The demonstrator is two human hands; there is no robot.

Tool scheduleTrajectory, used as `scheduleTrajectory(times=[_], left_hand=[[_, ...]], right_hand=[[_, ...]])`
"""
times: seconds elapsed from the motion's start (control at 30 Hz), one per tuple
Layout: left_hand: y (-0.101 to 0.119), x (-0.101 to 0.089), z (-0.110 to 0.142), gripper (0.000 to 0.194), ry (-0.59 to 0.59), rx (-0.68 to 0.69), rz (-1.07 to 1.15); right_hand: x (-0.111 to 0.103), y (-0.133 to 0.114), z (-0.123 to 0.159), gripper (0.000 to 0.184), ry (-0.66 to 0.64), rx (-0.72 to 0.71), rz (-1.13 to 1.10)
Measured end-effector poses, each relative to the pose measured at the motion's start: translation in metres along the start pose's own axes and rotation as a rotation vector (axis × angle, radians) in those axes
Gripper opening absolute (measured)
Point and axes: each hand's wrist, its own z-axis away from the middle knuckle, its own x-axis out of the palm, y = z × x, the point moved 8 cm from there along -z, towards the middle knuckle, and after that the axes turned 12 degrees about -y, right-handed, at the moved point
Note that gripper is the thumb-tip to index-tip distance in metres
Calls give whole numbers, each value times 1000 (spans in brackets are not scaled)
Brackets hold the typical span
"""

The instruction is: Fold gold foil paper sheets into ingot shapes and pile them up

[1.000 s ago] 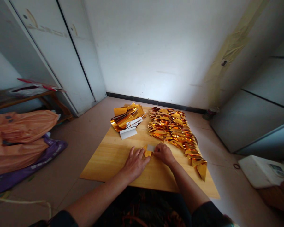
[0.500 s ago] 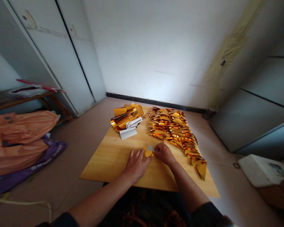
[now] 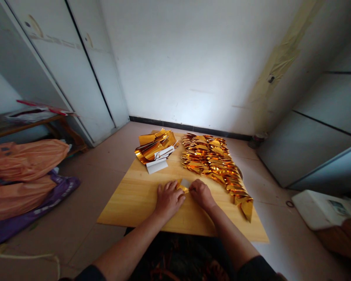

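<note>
A small piece of gold foil paper (image 3: 185,184), partly folded and with a grey-white back showing, lies on the wooden board (image 3: 128,195) between my hands. My left hand (image 3: 168,200) holds its left side down, fingers bent and the tips on the paper. Curled at the right edge is my right hand (image 3: 203,194), with fingertips pinching the paper; the exact grip is hidden. Rows of folded gold paper pieces (image 3: 207,156) overlap one another on the board's right side. At the back left is a loose heap of gold paper sheets (image 3: 155,144), with white-backed sheets (image 3: 157,166) in front.
An orange plastic bag (image 3: 26,164) and a purple bag (image 3: 61,191) lie to the left, by a wooden bench (image 3: 55,121). Grey cabinets (image 3: 84,70) stand back left. At right are a grey cabinet-like unit (image 3: 312,128) and a white box (image 3: 316,210).
The paper's near side has been folded into a slanted, pointed shape. Both hands have shifted slightly, and my left fingers sit further over the paper. The view has turned a little.
</note>
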Motion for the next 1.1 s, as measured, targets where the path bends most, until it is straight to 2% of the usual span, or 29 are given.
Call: scheduleTrajectory(times=[0.27,0.4,0.53,0.7,0.93,1.1], left_hand=[[-7,1,-18,6,36,-80,66],[-12,6,-18,6,-2,-44,90],[-18,7,-22,10,-128,43,127],[-22,3,-26,13,-248,137,167],[-25,9,-26,9,-244,144,179],[-26,10,-26,9,-238,149,190]], right_hand=[[12,-31,18,18,-14,-9,105],[0,-27,23,18,0,-123,48],[-8,-19,31,21,-36,-243,103],[-5,-15,32,18,-79,-263,84],[0,-24,19,11,-97,-286,31],[3,-27,13,6,-46,-376,25]])
